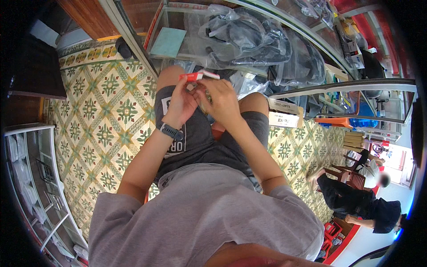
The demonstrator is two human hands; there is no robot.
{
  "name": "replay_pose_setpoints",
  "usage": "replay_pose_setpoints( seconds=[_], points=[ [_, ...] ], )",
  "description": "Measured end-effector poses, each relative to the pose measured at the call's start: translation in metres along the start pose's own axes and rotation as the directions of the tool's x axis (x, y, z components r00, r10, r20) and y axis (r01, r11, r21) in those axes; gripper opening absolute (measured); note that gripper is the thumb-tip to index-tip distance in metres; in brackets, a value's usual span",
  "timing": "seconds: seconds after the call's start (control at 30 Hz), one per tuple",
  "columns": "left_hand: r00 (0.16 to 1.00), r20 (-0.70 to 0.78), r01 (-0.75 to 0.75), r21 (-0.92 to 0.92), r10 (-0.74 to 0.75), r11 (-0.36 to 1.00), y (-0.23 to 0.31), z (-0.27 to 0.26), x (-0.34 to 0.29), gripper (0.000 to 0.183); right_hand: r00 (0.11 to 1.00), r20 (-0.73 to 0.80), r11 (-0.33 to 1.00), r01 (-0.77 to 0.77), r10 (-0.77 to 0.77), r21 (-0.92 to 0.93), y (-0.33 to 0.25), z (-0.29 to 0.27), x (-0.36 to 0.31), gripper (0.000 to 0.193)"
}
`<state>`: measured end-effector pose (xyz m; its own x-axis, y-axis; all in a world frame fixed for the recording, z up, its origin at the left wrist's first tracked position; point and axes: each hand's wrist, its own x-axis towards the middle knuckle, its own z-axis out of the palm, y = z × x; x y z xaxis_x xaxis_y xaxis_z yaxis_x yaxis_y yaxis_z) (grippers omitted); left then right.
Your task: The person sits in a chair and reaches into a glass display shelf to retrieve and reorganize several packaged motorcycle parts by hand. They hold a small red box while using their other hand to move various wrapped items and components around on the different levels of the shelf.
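Observation:
A small red and white cardboard box is held up over my lap, in front of the glass case. My left hand is closed on it, with the fingers partly behind the right hand. A dark watch sits on the left wrist. My right hand is right beside the box, its fingers bent and drawn together. A pale flap or packet shows above its knuckles; whether it belongs to the box I cannot tell. What lies between the right fingertips is hidden.
A glass display case stands ahead, with plastic-wrapped black parts and a pale green sheet. White cartons sit on the tiled floor by my right knee. A glass cabinet is at left. Two people are at far right.

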<state>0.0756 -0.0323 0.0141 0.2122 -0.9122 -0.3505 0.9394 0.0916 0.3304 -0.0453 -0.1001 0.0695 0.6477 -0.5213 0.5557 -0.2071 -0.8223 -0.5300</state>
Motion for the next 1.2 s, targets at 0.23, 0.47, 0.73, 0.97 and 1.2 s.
replay_pose_setpoints(
  seconds=[0.23,0.47,0.73,0.97,1.2],
  points=[
    [0.997,0.02,0.082,-0.133,-0.08,0.988,0.001,-0.002,-0.001,0.033,0.944,-0.238,0.958,-0.176,0.229,0.225,0.0,0.009,-0.014,0.034],
    [0.999,0.043,0.033,-0.125,-0.027,0.992,-0.004,-0.005,-0.003,0.038,0.855,-0.203,0.81,-0.337,0.477,0.48,0.001,0.015,-0.012,0.042],
    [0.977,0.072,-0.204,0.021,0.202,0.979,-0.001,0.004,-0.004,0.041,0.768,-0.154,0.66,-0.408,0.622,0.631,-0.003,0.024,-0.007,0.046],
    [0.996,0.043,-0.067,-0.147,0.074,0.987,-0.001,-0.007,-0.001,0.042,0.863,-0.232,0.849,-0.33,0.448,0.413,0.003,0.021,-0.007,0.03],
    [1.0,0.027,0.004,-0.177,0.001,0.984,-0.001,-0.007,-0.001,0.047,0.913,-0.259,0.922,-0.231,0.316,0.311,0.003,0.02,-0.007,0.02]
  ],
)
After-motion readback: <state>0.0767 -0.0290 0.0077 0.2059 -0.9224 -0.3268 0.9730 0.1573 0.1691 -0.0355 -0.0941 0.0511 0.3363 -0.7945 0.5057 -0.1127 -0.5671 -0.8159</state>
